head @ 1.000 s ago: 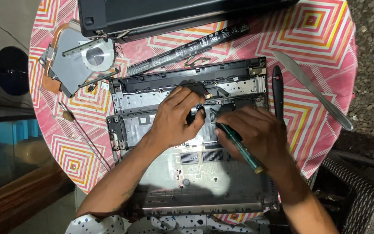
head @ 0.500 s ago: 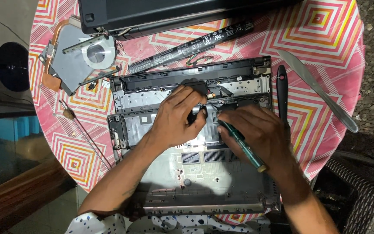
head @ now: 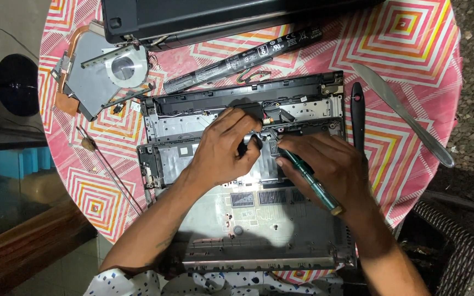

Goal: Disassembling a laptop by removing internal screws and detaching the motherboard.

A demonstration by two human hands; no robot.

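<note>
Grey metal laptop base (head: 248, 230) lies opened on the patterned tablecloth (head: 412, 49); left hand (head: 227, 149) pinches a small black part (head: 250, 143) near the hinge end, right hand (head: 330, 164) grips a green screwdriver (head: 308, 178), tip at the same spot. Step in hand looks like loosening a fastener there; next move calls for a steady tip and a firm pinch

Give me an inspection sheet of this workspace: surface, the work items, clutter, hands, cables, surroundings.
Surface: round table under a pink zigzag cloth.
Work items: opened laptop base, internals exposed; green screwdriver.
Clutter: fan with heatsink, long battery, black pry tool, table knife, dark laptop lid at the far edge.
Hands: left hand presses on a black part in the base; right hand grips the screwdriver, tip at the base.
Cables: thin wire lying left of the base.
Surroundings: wicker chair, black stand, gravel floor.
</note>
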